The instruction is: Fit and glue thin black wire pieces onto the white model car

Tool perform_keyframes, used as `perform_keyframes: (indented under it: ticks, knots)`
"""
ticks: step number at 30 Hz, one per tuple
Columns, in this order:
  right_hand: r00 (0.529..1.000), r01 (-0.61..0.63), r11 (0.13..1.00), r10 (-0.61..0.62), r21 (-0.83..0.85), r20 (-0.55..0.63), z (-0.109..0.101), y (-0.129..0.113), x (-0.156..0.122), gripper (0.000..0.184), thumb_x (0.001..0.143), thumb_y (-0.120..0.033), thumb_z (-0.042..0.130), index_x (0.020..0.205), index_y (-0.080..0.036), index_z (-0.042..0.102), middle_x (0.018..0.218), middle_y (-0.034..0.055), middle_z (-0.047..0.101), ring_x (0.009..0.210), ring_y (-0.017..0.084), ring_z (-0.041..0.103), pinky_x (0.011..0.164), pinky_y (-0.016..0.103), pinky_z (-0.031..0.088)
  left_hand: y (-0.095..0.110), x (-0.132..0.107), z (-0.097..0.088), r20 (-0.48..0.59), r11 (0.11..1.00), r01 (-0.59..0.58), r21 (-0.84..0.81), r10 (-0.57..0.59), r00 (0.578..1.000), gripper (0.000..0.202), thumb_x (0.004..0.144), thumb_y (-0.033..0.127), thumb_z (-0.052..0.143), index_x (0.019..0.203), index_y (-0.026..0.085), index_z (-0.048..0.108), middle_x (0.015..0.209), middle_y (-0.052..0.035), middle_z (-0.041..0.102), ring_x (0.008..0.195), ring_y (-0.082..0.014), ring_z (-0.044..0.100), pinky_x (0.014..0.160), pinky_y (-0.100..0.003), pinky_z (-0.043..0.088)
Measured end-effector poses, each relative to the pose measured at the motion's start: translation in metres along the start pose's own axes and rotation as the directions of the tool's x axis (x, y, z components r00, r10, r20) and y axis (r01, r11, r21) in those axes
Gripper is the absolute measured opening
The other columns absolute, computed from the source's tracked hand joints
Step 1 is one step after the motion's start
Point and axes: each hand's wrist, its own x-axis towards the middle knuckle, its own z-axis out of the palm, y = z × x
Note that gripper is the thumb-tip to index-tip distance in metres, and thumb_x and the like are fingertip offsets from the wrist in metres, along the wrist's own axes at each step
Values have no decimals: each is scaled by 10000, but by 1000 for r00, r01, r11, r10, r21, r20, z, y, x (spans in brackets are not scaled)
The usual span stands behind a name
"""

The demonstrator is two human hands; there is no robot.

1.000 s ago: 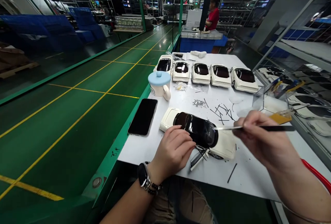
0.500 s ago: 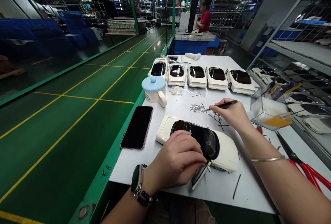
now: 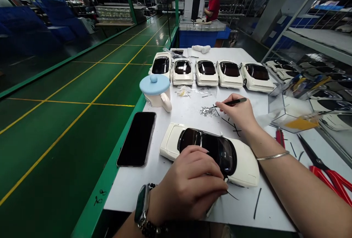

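A white model car [image 3: 246, 157] with dark windows lies crosswise in front of me. My left hand [image 3: 196, 179] is closed over its near side, with thumb and fingertips pinched at the opened door, which they mostly hide. A thin dark strand [image 3: 232, 195] pokes out by those fingertips. Between the fingers of my right hand [image 3: 239, 111] are black tweezers [image 3: 235, 101], their tips pointing down at a scatter of tiny silver pieces [image 3: 208, 111]. Thin black strips [image 3: 229, 122] lie just below that hand.
Several white model cars [image 3: 206, 73] line the back. At left are a lidded mug [image 3: 158, 97] and a phone [image 3: 137, 139]. To the right are a clear box [image 3: 288, 111], a red cutter [image 3: 279, 137] and red-handled scissors [image 3: 321, 168]. A person in red [image 3: 213, 7] works beyond.
The view has tipped down and come closer. My left fingers now cover more of the opened door and its mirror. The tweezer tips have shifted slightly at the silver pieces.
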Motion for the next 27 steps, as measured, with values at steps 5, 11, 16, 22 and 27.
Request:
perform_keyframes:
  ticks: [5,11,16,22,27]
  knots:
    - [1000,5,999,-6,-32,-25,2,2,1,236,642,-286,682,567,-205,473,544,-24,562,535,128,484,524,275,364,1,0,-2,18,1000,3,-11,-3,1000,95,845,88,585,867,143,658,805,-15,682,813,-121,628,973,-355,432]
    - [1000,-1,999,0,-35,-25,4,2,3,214,644,-266,663,566,-208,472,531,-29,567,527,129,488,518,276,372,2,-2,-1,37,1000,14,-4,-14,999,91,843,89,591,867,145,658,807,-14,686,819,-120,623,976,-357,432]
    - [1000,-9,1000,8,-22,-15,4,0,1,200,647,-251,669,585,-212,483,519,-26,566,522,134,505,513,277,379,2,-1,-1,25,1000,22,1,-22,999,107,841,78,584,874,146,661,810,-19,687,808,-123,632,980,-356,436]
    - [1000,-3,999,4,47,-13,-1,-6,-4,219,663,-262,692,600,-219,486,532,-7,569,496,129,488,477,279,352,2,-2,-2,12,999,29,-23,-29,1000,98,847,104,590,886,164,656,803,-17,688,800,-124,632,964,-365,454]
    - [999,-51,904,53,425,7,-21,-34,-26,269,642,-215,743,600,-210,477,485,-36,514,443,91,447,429,238,309,3,-4,-3,-69,998,32,-52,-35,997,89,815,93,629,865,157,665,810,-25,684,811,-131,628,927,-355,484]
